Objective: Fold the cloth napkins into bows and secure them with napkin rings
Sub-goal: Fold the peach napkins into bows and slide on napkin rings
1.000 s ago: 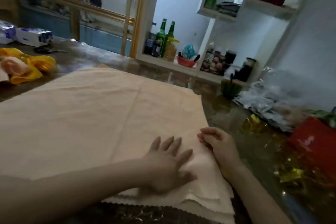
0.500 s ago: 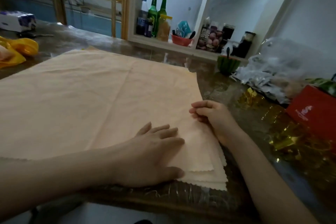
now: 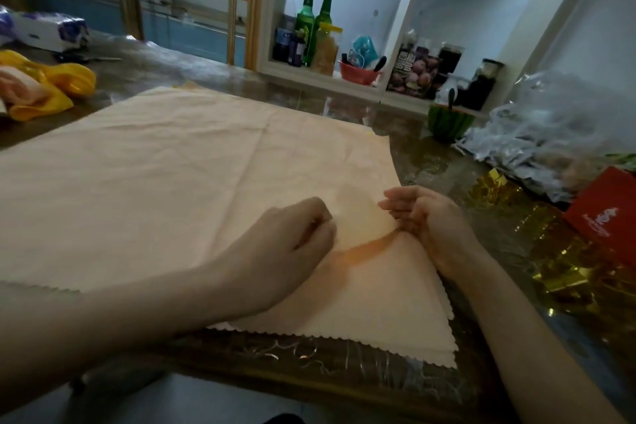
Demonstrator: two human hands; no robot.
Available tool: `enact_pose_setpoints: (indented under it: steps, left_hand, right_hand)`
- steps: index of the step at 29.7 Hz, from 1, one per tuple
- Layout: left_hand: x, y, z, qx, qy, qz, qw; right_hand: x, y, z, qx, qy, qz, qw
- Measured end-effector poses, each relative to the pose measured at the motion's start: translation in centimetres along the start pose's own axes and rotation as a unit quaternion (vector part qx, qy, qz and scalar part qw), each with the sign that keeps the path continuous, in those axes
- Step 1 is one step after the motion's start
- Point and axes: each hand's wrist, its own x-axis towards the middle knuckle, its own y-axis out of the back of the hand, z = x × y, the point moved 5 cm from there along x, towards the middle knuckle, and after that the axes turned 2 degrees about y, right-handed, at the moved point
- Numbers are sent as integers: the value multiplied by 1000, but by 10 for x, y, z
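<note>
A stack of peach cloth napkins (image 3: 165,175) with zigzag edges lies spread flat over the table. Near the stack's right edge, my left hand (image 3: 292,234) has its fingers curled and pinches the top napkin. My right hand (image 3: 423,217) grips the same top napkin at its right edge with curled fingers. Between the two hands the top layer is raised into a small fold (image 3: 361,217), with a shadowed gap under it. Finished yellow and pink folded napkins (image 3: 41,86) lie at the far left. I see no napkin ring.
A dark glossy table (image 3: 344,372) carries gold foil pieces (image 3: 564,272) and a red box (image 3: 605,217) on the right, with crumpled plastic bags (image 3: 550,134) behind. A green watermelon-shaped cup (image 3: 449,120), bottles (image 3: 311,24) and jars stand on the white shelf beyond.
My left hand went from lying flat on the napkins to pinching the top layer. Both hands have lifted the top napkin's right edge off the stack. The camera tilted further down.
</note>
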Motion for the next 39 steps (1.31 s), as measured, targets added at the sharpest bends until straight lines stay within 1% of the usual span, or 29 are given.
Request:
enact_pose_setpoints:
  steps: [2, 4, 6, 8, 9, 10, 13, 14, 16, 17, 18, 19, 20, 21, 22, 23, 24, 25, 26, 27, 28, 29, 30, 31, 32, 33, 34, 36, 39]
  left_hand:
    - [7, 9, -13, -73, 84, -8, 994]
    - [11, 13, -20, -173, 157, -49, 971]
    - [10, 16, -24, -251, 207, -79, 942]
    - [7, 19, -24, -296, 236, -96, 920]
    - [5, 20, -26, -306, 248, -113, 912]
    - [3, 23, -25, -302, 255, -143, 907]
    - [-5, 38, -29, -229, 245, -298, 894]
    - [-8, 47, -33, -210, 250, -346, 880]
    - [-14, 71, -40, -214, 273, -432, 833]
    - [-16, 84, -42, -222, 283, -471, 806]
    - [-14, 96, -46, -214, 294, -496, 788]
    - [-7, 107, -53, -180, 309, -496, 792]
    - [5, 117, -63, -118, 325, -458, 819]
    - [23, 129, -74, -27, 338, -376, 862]
    - [44, 137, -85, 79, 337, -266, 900]
    - [65, 146, -87, 184, 311, -154, 920]
    - [81, 147, -85, 264, 266, -59, 925]
    - [92, 149, -83, 322, 218, 29, 921]
    - [99, 147, -80, 358, 188, 84, 911]
    - [99, 133, -81, 373, 173, 98, 906]
    - [99, 128, -82, 385, 164, 97, 903]
    - [96, 116, -85, 386, 159, 62, 907]
    - [88, 100, -90, 376, 158, 7, 913]
    - [80, 88, -94, 364, 165, -44, 915]
    - [72, 76, -102, 348, 180, -92, 915]
    - [61, 70, -106, 332, 199, -123, 914]
    - [53, 67, -109, 319, 214, -143, 912]
    - [43, 67, -113, 310, 220, -151, 912]
    - [42, 78, -115, 322, 204, -133, 915]
  right_hand:
    - [-3, -2, -1, -20, 34, -8, 999]
    - [-6, -6, -2, -116, 97, -29, 988]
    - [-12, -10, -5, -235, 149, -50, 959]
    - [-13, -13, -2, -352, 183, -57, 916]
    - [-15, -13, -2, -379, 189, -57, 904]
    - [-16, -12, 0, -381, 192, -62, 902]
    - [-36, -14, -12, -386, 172, -130, 897]
    - [-43, -15, -19, -389, 164, -161, 892]
    - [-56, -17, -34, -413, 110, -252, 868]
    - [-63, -20, -41, -426, 70, -306, 849]
    - [-68, -20, -47, -443, 31, -349, 825]
    - [-70, -21, -52, -466, 2, -373, 802]
    - [-68, -25, -60, -487, -6, -374, 789]
    - [-60, -33, -69, -497, 10, -355, 792]
    - [-44, -39, -74, -495, 49, -303, 813]
    - [-23, -44, -79, -488, 94, -225, 838]
    - [-7, -48, -82, -494, 131, -132, 849]
    - [5, -55, -88, -520, 174, -30, 835]
    - [11, -67, -90, -548, 205, 29, 810]
    - [10, -76, -82, -550, 225, 41, 803]
    - [15, -91, -78, -523, 245, 8, 816]
    - [16, -105, -68, -482, 238, -63, 841]
    - [11, -116, -53, -452, 204, -134, 858]
    - [11, -127, -42, -450, 188, -185, 853]
    - [16, -133, -27, -477, 178, -209, 835]
    - [19, -135, -17, -507, 186, -219, 813]
    - [22, -136, -10, -522, 185, -227, 801]
    - [26, -134, -2, -535, 163, -231, 796]
    - [32, -134, -5, -548, 142, -233, 791]
